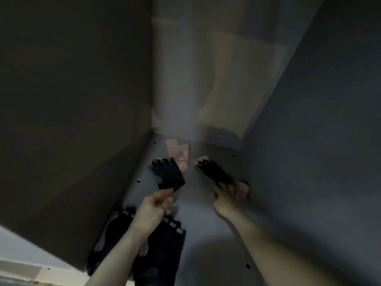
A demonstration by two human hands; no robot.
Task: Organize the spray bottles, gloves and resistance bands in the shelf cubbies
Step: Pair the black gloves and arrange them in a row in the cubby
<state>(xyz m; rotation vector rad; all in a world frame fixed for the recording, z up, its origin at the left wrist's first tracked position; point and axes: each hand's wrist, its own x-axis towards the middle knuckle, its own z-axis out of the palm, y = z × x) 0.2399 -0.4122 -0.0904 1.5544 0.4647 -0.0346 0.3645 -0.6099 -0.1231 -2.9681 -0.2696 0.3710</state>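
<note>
Both my arms reach into a dim grey shelf cubby [198,213]. My left hand [154,205] pinches the near edge of a black fingerless glove [168,175] lying at the left of the cubby floor. My right hand [223,198] grips the cuff of a second black fingerless glove [214,173], which points toward the back. Pink gloves show behind and under them: one [181,156] at the back centre, another [242,188] beside my right hand. Two more black gloves [158,248] lie flat at the cubby's front under my left forearm.
The cubby's left wall [72,120] and right wall [309,141] close in on both sides, with the back panel [195,79] ahead. Small peg holes [138,181] dot the floor. The picture is blurred and dark.
</note>
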